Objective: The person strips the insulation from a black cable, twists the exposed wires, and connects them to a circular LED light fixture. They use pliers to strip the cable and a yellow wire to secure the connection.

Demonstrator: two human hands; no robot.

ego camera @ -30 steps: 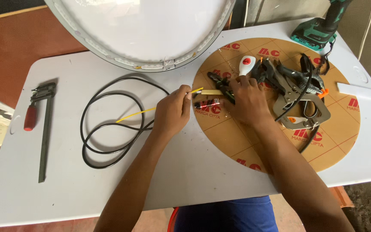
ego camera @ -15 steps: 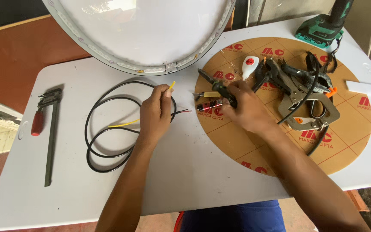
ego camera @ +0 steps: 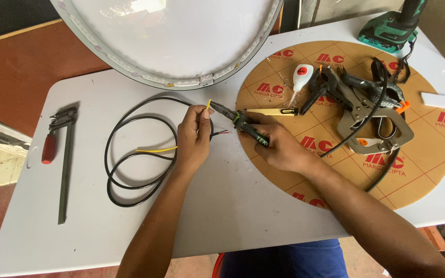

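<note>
My left hand [ego camera: 193, 138] pinches the end of a coiled black cable [ego camera: 130, 154], with a thin yellow wire [ego camera: 208, 105] sticking up from my fingertips. A second yellow strand [ego camera: 155, 150] lies across the coil. My right hand [ego camera: 280, 146] grips black-handled pliers [ego camera: 242, 123], whose jaws point left and sit close to the yellow wire tip. Thin red and black strands [ego camera: 221, 133] show between my two hands. Both hands rest over a white table [ego camera: 233, 206], at the left edge of a round brown disc [ego camera: 418, 170].
A big white round panel [ego camera: 176, 36] leans at the table's back. A bar clamp with a red handle [ego camera: 60, 154] lies at the left. On the disc are a yellow utility knife [ego camera: 269, 111], a small glue bottle [ego camera: 302, 75], locking clamps [ego camera: 372, 118]; a green power tool [ego camera: 392, 25] stands behind.
My right hand has picked up the pliers from the disc and brought them left to the yellow wire. My left hand has shifted the cable end and holds the wire upright.
</note>
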